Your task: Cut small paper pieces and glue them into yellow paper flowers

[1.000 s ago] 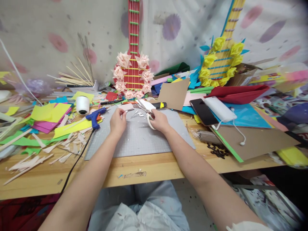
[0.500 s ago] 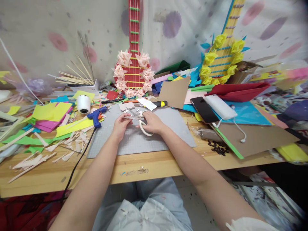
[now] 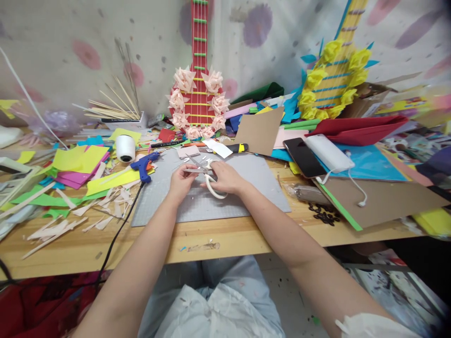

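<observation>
My right hand (image 3: 227, 177) is closed around the white handles of a pair of scissors (image 3: 215, 190), whose blades are parted and point left. Opposite it, my left hand (image 3: 181, 182) pinches at the blades' tips; a small, thin piece seems to be between its fingers, too small to make out. Both hands are just above a grey cutting mat (image 3: 260, 197). Small white scraps lie on the mat behind the blades, near a pale pink pad (image 3: 188, 151). A strip of white paper (image 3: 218, 148) rests across a yellow-and-black utility knife (image 3: 238, 148).
A blue glue gun (image 3: 143, 168) with a black cord lies left of the mat, beside a white cylinder (image 3: 125, 149) and paper scraps (image 3: 79, 162). Rightward are a phone (image 3: 303, 157), a white power bank (image 3: 329, 154) and cardboard (image 3: 380, 202). Red (image 3: 200, 103) and yellow (image 3: 331, 87) paper guitars stand behind.
The camera view has shifted slightly, so the scene sits a little further right. Both hands keep nearly the same pose at the scissors.
</observation>
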Available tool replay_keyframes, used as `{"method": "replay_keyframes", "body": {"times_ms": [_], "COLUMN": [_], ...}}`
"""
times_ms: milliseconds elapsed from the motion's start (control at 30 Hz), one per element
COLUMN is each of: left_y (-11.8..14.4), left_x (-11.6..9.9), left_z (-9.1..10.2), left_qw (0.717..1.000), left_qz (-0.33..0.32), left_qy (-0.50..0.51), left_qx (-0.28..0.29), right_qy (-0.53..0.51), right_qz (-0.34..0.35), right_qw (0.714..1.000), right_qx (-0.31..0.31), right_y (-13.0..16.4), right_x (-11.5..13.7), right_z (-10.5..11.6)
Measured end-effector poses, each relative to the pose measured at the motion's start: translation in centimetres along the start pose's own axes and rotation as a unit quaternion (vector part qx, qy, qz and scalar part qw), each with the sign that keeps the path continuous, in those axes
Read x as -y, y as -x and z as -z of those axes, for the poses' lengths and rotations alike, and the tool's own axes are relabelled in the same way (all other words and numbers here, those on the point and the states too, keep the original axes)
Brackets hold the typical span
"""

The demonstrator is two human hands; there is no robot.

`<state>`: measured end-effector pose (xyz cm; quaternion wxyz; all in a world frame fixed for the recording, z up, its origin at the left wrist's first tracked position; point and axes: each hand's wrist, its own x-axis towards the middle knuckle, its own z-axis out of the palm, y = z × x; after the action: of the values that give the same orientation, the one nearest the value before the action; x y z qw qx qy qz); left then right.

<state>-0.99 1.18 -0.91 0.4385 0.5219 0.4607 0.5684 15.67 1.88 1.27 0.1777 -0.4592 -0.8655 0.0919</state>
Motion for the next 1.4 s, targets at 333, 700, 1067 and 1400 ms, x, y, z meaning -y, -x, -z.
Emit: {"method": "replay_keyframes", "body": {"times_ms": [333,700,1067,1400], "left_y": [-0.1,0.0,0.0,0.3], "left_x": [0.4,-0.8,-1.2,-0.5], "left_z": [0.3,0.1,0.4,-0.2], "left_qw": [0.999,0.972,0.954,0.994], "left_qz": [-0.019,0.158,0.205,0.074], "left_qy": [-0.022,0.175,0.220,0.078], "left_qx": [-0.032,-0.015,0.006,0.023], "right_qy": [0.030,0.024,-0.027,-0.030], "right_qz": [-0.039,-0.197,-0.224,0.031], "right_qw": [0.999,0.979,0.970,0.997], "right_qx": [-0.002,-0.045,-0.090,-0.060], "right_y": [0.0,-0.3,0.3,0.1], "right_x": [0.1,-2.6,-4.5,-1.5], "right_z": [-0.5,0.0,0.8,-0.1]}}
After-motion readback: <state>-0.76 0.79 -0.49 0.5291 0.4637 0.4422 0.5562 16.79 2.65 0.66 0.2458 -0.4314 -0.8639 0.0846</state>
